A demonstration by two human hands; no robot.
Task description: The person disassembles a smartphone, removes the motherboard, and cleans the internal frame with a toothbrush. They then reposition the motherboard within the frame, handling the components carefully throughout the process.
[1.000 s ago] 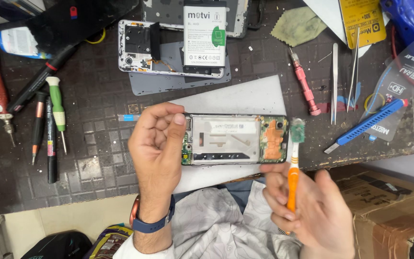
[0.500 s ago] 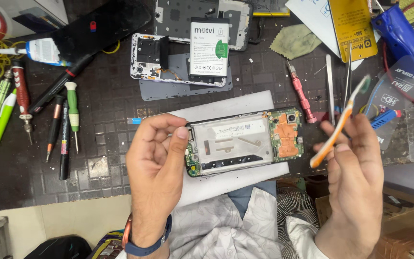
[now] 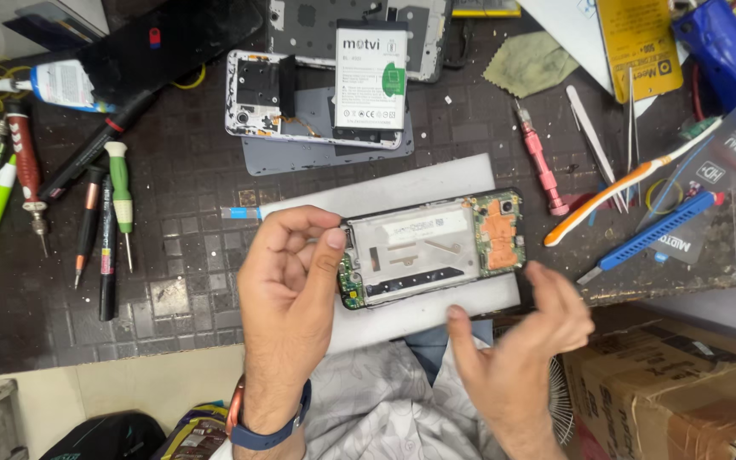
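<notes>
An opened phone (image 3: 432,249), back cover off, lies on a white slab (image 3: 402,255) with its metal frame and green circuit boards showing. My left hand (image 3: 287,290) pinches the phone's left end with thumb and fingers. My right hand (image 3: 517,336) hovers below the phone's right end, palm up, fingers apart, holding nothing. An orange and white toothbrush (image 3: 632,181) lies on the mat to the right, apart from both hands.
A second stripped phone (image 3: 253,102) with a white battery (image 3: 372,75) on it lies behind. Screwdrivers and pens (image 3: 87,213) crowd the left. A pink screwdriver (image 3: 540,162), tweezers (image 3: 594,140) and blue tool (image 3: 658,234) lie right. Cardboard box (image 3: 675,392) sits below the bench edge.
My right hand set the orange toothbrush down on the right of the mat and came back empty, below the phone. My left hand kept its hold on the phone's left end.
</notes>
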